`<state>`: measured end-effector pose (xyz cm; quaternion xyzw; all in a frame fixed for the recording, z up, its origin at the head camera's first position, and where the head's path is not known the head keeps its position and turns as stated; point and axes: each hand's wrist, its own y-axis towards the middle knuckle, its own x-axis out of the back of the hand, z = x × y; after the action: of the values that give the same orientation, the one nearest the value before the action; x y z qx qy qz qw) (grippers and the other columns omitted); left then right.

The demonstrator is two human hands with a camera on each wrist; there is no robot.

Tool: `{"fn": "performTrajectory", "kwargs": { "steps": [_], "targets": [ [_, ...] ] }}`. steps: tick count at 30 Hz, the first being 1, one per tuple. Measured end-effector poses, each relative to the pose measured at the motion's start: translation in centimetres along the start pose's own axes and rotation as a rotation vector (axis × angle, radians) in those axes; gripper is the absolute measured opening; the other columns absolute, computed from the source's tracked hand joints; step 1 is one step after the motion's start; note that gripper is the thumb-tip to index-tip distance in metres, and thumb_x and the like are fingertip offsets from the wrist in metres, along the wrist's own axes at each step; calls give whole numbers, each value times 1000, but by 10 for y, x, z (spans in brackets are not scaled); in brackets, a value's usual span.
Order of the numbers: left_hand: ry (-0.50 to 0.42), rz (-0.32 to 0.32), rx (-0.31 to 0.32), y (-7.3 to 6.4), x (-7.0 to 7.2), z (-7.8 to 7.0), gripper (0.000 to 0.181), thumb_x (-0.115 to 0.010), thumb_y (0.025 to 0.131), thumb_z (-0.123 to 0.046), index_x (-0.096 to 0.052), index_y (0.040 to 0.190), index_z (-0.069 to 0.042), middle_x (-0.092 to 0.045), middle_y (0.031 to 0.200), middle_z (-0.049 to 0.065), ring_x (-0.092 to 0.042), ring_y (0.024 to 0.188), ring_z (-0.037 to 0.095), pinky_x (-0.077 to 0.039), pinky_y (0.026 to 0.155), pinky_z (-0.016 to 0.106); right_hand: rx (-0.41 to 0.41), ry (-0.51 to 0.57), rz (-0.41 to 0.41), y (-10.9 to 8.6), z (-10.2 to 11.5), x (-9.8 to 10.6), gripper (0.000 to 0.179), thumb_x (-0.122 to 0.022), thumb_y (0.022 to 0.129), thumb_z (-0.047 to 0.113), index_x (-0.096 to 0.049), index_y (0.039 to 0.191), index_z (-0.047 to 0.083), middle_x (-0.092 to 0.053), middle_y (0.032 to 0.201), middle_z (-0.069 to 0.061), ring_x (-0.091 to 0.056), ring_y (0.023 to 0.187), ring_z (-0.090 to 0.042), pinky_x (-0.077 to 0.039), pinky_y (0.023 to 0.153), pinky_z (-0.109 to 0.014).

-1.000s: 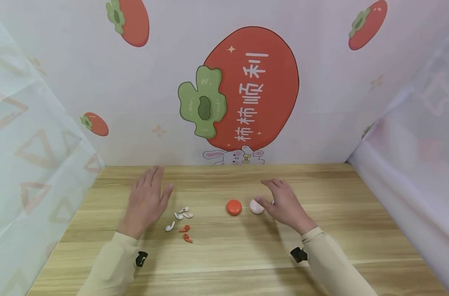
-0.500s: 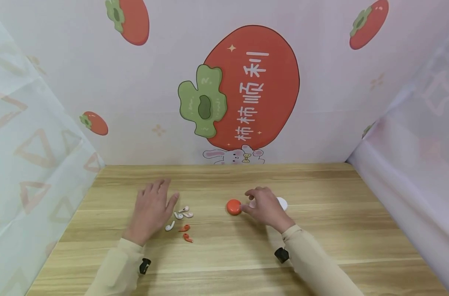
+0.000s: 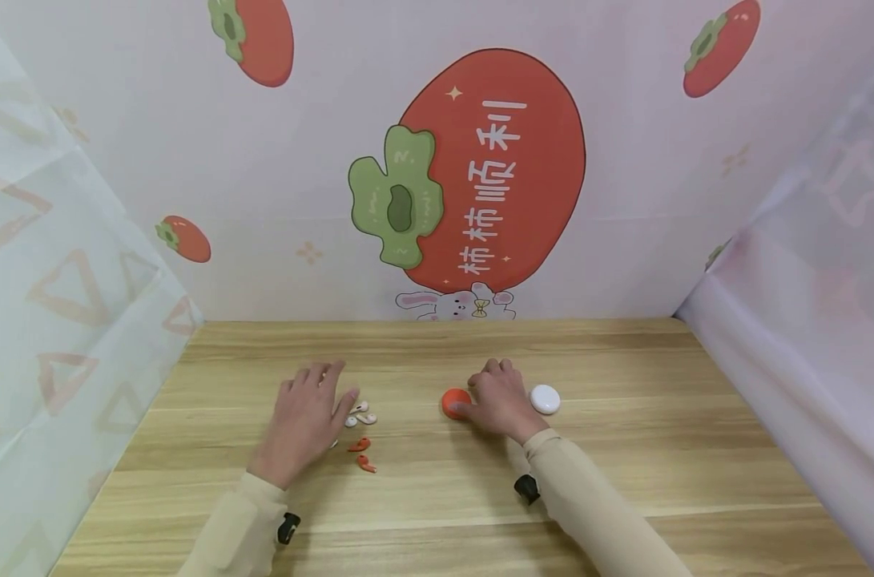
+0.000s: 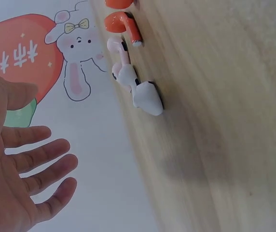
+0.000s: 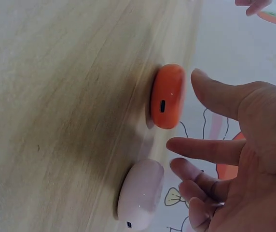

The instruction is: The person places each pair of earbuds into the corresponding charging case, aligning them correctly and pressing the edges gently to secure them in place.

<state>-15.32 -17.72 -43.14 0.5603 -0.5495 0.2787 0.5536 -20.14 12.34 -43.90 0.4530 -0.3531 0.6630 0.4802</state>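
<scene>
Toward the right of the wooden table [image 3: 408, 521], the orange case [image 5: 171, 94], pink case [image 5: 140, 193] and white case [image 3: 545, 399] sat near one another, with the pale earbuds [image 4: 148, 99] and two orange earbuds [image 3: 364, 462] toward the left, perhaps so each hand had its own group within reach. The right hand [image 3: 501, 401] held its thumb and forefinger apart, I'd guess to suit the orange case's width. That case lay on the table just beyond those two tips, apparently untouched, while the other fingers bent loosely near the pink case. The left hand [image 3: 305, 425] hovered beside the pale earbuds, fingers slightly spread, holding nothing, perhaps poised ready.
</scene>
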Motion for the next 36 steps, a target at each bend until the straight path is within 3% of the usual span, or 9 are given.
{"fn": "performTrajectory", "kwargs": {
  "steps": [6, 13, 23, 30, 36],
  "targets": [
    [-13, 8, 5, -2, -1, -3, 53, -58, 104, -34, -53, 141, 3, -58, 130, 24, -55, 117, 45, -45, 91, 61, -18, -7, 27, 2, -1, -2, 37, -82, 85, 41, -74, 88, 5, -48, 91, -6, -37, 91, -26, -29, 76, -38],
    [-22, -28, -10, -4, -5, -3, 50, -60, 103, -34, -56, 137, 2, -60, 126, 22, -57, 113, 43, -45, 88, 59, -12, -18, 49, 3, 1, -3, 37, -82, 85, 43, -70, 79, 8, -47, 93, -6, -37, 94, -27, -26, 77, -39],
    [-34, -39, -20, -3, -7, -4, 49, -61, 102, -35, -58, 136, 1, -61, 126, 22, -57, 113, 43, -46, 87, 59, 1, -4, 66, 1, 8, -5, 36, -81, 86, 42, -75, 86, 6, -47, 92, -5, -36, 94, -26, -26, 78, -40],
    [-34, -33, -25, -1, -5, -7, 50, -61, 102, -35, -57, 137, 2, -61, 127, 22, -57, 114, 43, -46, 88, 60, -9, 95, -4, -1, 5, -10, 39, -87, 80, 39, -80, 96, 5, -51, 88, -1, -39, 89, -23, -26, 75, -38],
    [-43, -23, -30, 3, -2, -13, 51, -59, 103, -35, -56, 137, 2, -60, 129, 23, -56, 117, 44, -46, 90, 60, 5, 154, -75, -4, 2, -12, 36, -92, 75, 36, -82, 97, 10, -65, 86, 2, -43, 84, -20, -27, 74, -38]
  ]
}}
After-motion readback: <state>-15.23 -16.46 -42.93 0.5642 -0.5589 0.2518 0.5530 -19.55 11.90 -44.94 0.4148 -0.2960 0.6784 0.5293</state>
